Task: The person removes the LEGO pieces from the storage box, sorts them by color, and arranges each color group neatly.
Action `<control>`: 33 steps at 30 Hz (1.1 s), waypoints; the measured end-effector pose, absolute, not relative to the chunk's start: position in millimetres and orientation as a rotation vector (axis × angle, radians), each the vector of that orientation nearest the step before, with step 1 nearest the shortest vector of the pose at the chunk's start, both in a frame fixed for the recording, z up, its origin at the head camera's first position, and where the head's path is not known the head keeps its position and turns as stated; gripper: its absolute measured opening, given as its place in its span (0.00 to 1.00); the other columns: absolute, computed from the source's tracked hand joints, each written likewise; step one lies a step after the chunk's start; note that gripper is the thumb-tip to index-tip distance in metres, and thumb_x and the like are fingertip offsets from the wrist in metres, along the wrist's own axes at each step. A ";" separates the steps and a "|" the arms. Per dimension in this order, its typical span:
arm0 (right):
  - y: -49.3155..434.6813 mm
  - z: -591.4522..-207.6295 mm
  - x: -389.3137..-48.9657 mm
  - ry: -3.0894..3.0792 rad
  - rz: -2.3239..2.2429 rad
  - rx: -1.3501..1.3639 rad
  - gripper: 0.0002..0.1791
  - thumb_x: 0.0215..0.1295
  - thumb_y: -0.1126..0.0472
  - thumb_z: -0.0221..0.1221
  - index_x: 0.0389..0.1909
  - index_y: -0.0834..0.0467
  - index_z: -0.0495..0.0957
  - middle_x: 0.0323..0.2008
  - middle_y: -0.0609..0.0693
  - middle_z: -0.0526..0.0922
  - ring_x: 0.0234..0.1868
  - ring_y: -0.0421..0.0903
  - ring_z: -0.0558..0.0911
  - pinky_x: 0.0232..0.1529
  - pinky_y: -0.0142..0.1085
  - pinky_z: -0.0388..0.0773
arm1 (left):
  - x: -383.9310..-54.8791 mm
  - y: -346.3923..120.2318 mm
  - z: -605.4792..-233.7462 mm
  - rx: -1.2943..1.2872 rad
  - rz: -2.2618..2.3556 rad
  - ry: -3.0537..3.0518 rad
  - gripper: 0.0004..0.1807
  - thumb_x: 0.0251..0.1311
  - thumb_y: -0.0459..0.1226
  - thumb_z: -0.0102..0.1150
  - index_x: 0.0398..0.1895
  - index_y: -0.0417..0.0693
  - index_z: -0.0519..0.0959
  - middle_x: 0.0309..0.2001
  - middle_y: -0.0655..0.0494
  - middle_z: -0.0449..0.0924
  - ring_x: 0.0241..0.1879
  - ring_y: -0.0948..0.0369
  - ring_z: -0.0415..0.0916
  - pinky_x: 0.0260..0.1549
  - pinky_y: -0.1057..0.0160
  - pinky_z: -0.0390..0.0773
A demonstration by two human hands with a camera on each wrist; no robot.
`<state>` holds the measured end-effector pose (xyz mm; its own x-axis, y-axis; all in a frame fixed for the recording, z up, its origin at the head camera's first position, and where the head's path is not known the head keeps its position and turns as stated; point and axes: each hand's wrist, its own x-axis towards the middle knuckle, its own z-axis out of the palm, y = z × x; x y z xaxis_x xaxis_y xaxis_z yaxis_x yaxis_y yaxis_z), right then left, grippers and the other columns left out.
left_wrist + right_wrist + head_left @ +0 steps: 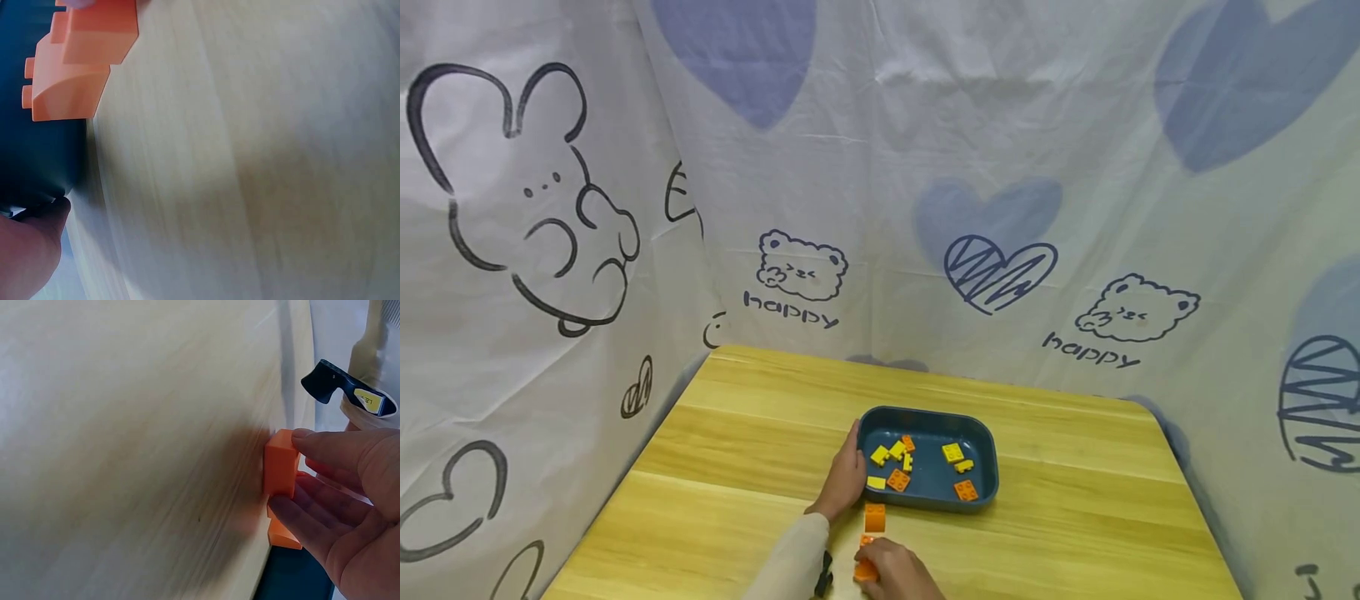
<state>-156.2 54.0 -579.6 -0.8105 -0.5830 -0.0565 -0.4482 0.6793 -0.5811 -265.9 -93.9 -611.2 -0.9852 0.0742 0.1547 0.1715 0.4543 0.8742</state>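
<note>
1. The orange block point(281, 462) in the right grip point(898, 571) is smooth-sided and bright, with a stud showing from the left wrist side; fingers and thumb pinch it, covering part of it.
2. It is on the near side of the worktop point(1075, 533), well in from the left and right edges. I can't make out whether it touches the wood.
3. Just beyond it, towards the far edge, is a second orange block point(875, 517), with studs on one side and a smooth, curving face. It sits by the tray's near left corner.
4. The dark blue-green tray point(925, 503), a rounded rectangle, lies between the worktop's side edges, with a strip of bare wood separating it from the far edge.
5. Inside, small yellow bricks point(952, 452) and orange bricks point(898, 480) are scattered loose: six yellow, three orange. Most are gathered in the left half; two yellow and one orange are over to the right.
6. The left grip point(841, 479) rests against the tray's left end, its fingers stretched along the outer wall.
</note>
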 end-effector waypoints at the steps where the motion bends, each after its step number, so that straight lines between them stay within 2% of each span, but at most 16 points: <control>1: 54.1 -580.3 -156.1 2.653 -0.829 -0.830 0.10 0.59 0.64 0.75 0.41 0.57 0.87 0.39 0.44 0.86 0.39 0.33 0.81 0.43 0.32 0.83 | -265.8 -94.0 -611.5 -0.220 -1.578 -2.596 0.31 0.75 0.23 0.38 0.79 0.26 0.51 0.77 0.27 0.56 0.75 0.35 0.58 0.72 0.37 0.59; 33: 51.5 -588.6 -157.7 2.627 -0.838 -0.797 0.09 0.62 0.61 0.73 0.41 0.56 0.87 0.39 0.43 0.86 0.41 0.35 0.82 0.44 0.33 0.84 | -263.1 -92.2 -609.5 -0.229 -1.563 -2.591 0.30 0.75 0.23 0.37 0.79 0.25 0.51 0.77 0.27 0.55 0.75 0.34 0.57 0.73 0.37 0.58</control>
